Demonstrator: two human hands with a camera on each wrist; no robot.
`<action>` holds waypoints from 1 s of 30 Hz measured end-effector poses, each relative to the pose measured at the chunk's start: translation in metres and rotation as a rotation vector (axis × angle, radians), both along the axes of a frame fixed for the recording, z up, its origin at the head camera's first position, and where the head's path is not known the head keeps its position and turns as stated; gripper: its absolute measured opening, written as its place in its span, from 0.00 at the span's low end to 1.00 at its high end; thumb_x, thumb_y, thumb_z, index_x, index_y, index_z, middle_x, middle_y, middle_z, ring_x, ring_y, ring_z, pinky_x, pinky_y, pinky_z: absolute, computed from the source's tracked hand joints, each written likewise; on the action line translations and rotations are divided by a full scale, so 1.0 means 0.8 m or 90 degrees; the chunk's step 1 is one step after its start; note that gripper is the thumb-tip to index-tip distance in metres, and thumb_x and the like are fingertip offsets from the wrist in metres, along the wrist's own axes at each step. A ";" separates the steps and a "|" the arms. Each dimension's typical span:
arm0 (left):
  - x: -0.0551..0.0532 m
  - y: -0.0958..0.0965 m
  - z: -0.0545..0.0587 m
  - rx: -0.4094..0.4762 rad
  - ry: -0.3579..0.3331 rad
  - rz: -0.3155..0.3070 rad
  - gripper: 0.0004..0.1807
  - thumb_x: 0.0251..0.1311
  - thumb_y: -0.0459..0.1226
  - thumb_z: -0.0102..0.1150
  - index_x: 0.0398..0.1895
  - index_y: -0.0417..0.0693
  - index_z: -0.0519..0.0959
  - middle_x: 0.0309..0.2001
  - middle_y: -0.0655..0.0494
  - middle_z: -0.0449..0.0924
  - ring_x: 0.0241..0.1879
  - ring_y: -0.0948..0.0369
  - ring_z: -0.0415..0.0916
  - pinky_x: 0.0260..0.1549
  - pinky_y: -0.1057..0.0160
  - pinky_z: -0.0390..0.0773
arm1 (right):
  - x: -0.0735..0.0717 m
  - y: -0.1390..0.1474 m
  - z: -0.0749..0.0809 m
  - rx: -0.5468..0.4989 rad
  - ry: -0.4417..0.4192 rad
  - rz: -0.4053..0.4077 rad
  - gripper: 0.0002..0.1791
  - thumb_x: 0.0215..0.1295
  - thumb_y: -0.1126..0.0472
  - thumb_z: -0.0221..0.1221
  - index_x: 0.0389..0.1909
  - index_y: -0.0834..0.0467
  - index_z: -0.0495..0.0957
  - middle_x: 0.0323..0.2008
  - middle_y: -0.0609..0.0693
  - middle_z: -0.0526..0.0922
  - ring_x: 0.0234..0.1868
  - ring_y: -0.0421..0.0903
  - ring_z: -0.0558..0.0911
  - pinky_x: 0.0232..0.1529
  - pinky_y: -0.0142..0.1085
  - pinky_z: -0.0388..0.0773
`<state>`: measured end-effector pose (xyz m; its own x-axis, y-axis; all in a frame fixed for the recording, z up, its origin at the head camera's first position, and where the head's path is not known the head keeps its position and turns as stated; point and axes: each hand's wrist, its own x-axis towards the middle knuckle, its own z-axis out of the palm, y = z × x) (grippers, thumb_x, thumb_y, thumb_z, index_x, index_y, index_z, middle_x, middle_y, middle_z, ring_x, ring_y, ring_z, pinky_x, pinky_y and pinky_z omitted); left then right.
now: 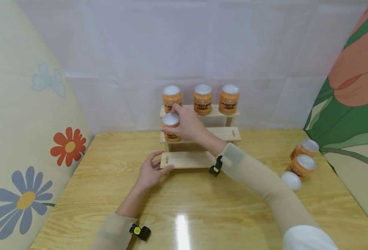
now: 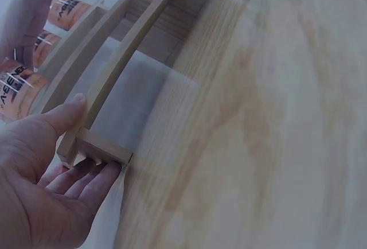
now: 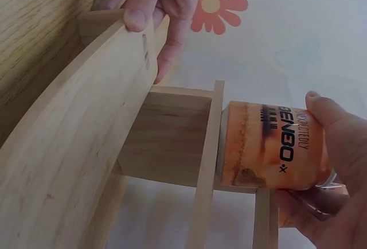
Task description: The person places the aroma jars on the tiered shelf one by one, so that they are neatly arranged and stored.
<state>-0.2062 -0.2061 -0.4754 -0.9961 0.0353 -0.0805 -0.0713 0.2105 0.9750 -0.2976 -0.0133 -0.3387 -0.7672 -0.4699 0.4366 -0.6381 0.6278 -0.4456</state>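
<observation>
the right hand [image 1: 188,125] pinches one orange can [image 1: 170,120] between thumb and fingers, upright at the left end of the middle step [image 1: 223,133] of one wooden stand [image 1: 230,121]. the left hand [image 1: 149,172] grips the left end of the near, lowest step [image 1: 188,160], thumb at its front edge. the stand has three steps; on the far, top step [image 1: 216,110] stand three matching cans [image 1: 202,100]. well apart, three other cans [image 1: 302,168] sit close together at the right of the table [image 1: 234,208]. two flowers, one red [image 1: 69,147] and one blue [image 1: 26,200], mark the left wall.
</observation>
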 end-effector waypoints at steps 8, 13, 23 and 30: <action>0.001 0.002 0.000 -0.002 -0.010 -0.010 0.43 0.65 0.38 0.75 0.79 0.47 0.63 0.65 0.34 0.82 0.60 0.49 0.86 0.45 0.66 0.87 | 0.009 0.000 -0.003 0.020 0.035 -0.030 0.35 0.61 0.41 0.77 0.58 0.59 0.76 0.51 0.59 0.79 0.46 0.52 0.85 0.40 0.39 0.88; -0.001 0.000 0.002 -0.007 -0.008 -0.009 0.43 0.66 0.39 0.75 0.79 0.46 0.63 0.66 0.34 0.81 0.60 0.50 0.86 0.44 0.66 0.87 | 0.010 -0.003 -0.002 0.031 0.039 -0.045 0.36 0.61 0.40 0.76 0.59 0.59 0.76 0.51 0.59 0.80 0.47 0.52 0.84 0.41 0.39 0.87; -0.009 0.000 0.001 -0.009 -0.016 -0.009 0.43 0.64 0.38 0.77 0.79 0.46 0.64 0.66 0.34 0.81 0.61 0.47 0.85 0.43 0.68 0.86 | 0.009 -0.003 -0.003 0.033 0.020 -0.068 0.38 0.61 0.38 0.75 0.62 0.58 0.76 0.56 0.59 0.80 0.51 0.52 0.85 0.45 0.40 0.88; -0.008 -0.002 -0.001 -0.011 -0.019 -0.009 0.43 0.64 0.38 0.76 0.79 0.45 0.63 0.66 0.33 0.80 0.62 0.45 0.84 0.44 0.68 0.86 | 0.012 -0.004 -0.005 0.007 0.011 -0.052 0.37 0.63 0.40 0.75 0.64 0.58 0.75 0.56 0.60 0.76 0.48 0.52 0.83 0.43 0.40 0.88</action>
<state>-0.2130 -0.2079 -0.4759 -0.9928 0.0477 -0.1103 -0.0967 0.2284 0.9688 -0.2878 -0.0162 -0.3428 -0.7956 -0.4108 0.4452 -0.5921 0.6825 -0.4284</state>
